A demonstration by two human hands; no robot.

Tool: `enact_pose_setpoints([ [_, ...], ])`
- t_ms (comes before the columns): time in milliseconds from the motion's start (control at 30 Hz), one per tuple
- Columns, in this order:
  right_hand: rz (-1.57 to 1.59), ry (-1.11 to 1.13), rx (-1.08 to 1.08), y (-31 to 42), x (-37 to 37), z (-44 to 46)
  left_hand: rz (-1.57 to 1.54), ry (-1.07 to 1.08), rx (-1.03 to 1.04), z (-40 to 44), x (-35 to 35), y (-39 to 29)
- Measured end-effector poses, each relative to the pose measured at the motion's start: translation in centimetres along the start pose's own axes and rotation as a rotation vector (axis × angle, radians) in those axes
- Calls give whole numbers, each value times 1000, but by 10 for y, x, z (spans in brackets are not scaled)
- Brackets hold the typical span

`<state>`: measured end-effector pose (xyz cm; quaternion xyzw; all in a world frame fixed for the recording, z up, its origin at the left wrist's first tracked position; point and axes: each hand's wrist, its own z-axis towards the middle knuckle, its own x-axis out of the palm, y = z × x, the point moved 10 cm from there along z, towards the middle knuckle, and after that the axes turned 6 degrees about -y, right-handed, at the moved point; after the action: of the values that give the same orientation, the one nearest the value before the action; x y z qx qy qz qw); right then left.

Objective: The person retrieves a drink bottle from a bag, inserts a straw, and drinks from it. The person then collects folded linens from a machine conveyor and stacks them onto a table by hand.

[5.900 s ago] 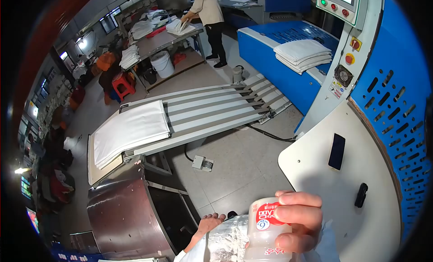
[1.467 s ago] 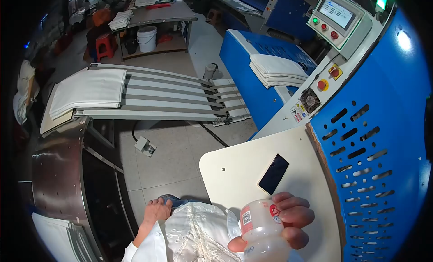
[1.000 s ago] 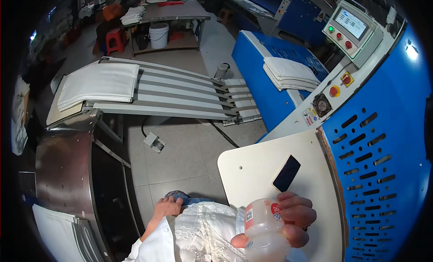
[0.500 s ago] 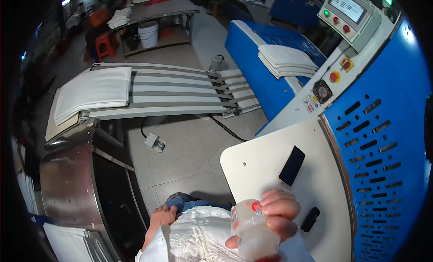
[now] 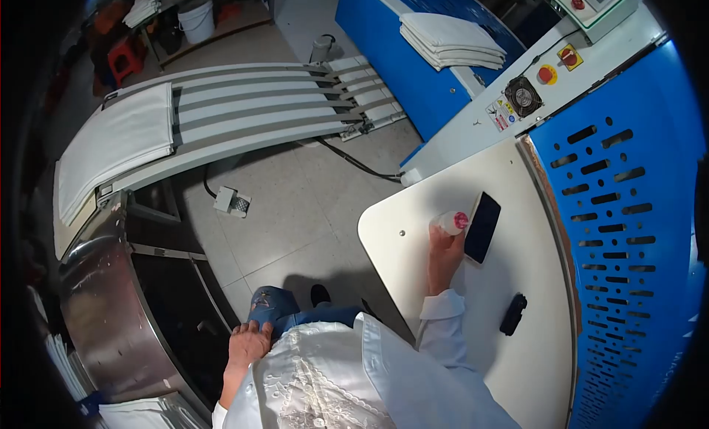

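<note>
My right hand [image 5: 445, 257] is wrapped round a small translucent bottle [image 5: 448, 223] with a red top, over the cream side table [image 5: 399, 240]. Just right of the bottle lies a dark phone [image 5: 483, 228]. Nearer to me on the same table is a small black object [image 5: 512, 314]. My left hand [image 5: 248, 348] rests on my thigh, on the blue jeans [image 5: 272, 308], fingers spread and holding nothing. Whether the bottle's base touches the table is hidden.
A slatted conveyor [image 5: 251, 107] bears folded white cloth [image 5: 118, 144] at its left end. More folded cloth [image 5: 450, 41] sits on the blue machine [image 5: 399, 67]. A perforated blue panel [image 5: 613, 178] stands right, a metal cabinet [image 5: 118, 311] left, and a pedal [image 5: 232, 202] on the floor.
My right hand has carried the bottle from close in front of me out over the table, beside the phone. My left hand stays on my thigh. The view has tilted down.
</note>
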<state>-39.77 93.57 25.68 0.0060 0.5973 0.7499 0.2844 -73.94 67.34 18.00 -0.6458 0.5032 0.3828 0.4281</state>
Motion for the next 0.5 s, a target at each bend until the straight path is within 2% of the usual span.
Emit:
enact_pose_setpoints([
  [67,-1,-57,-55,8,-2,-6,-23,28,-8,1,0,16],
  [100,-157,-58,-136,25,-3,-14,-41,31,-16,0,-2,26],
  [200,-336,-214,-109,18,-21,-49,-125,63,-62,0,4,70],
  [300,-422,-213,-83,26,-15,-96,-169,-9,-79,0,8,135],
  [367,-455,-227,-128,49,17,-133,-200,-9,-83,-4,-1,177],
  [400,-397,-147,-135,73,48,-154,-218,-6,-98,-8,-12,197],
  [467,-487,100,-260,107,129,-198,-201,7,-56,-16,-18,229],
  [500,-420,308,-170,117,177,-217,-170,23,-63,-19,-10,252],
])
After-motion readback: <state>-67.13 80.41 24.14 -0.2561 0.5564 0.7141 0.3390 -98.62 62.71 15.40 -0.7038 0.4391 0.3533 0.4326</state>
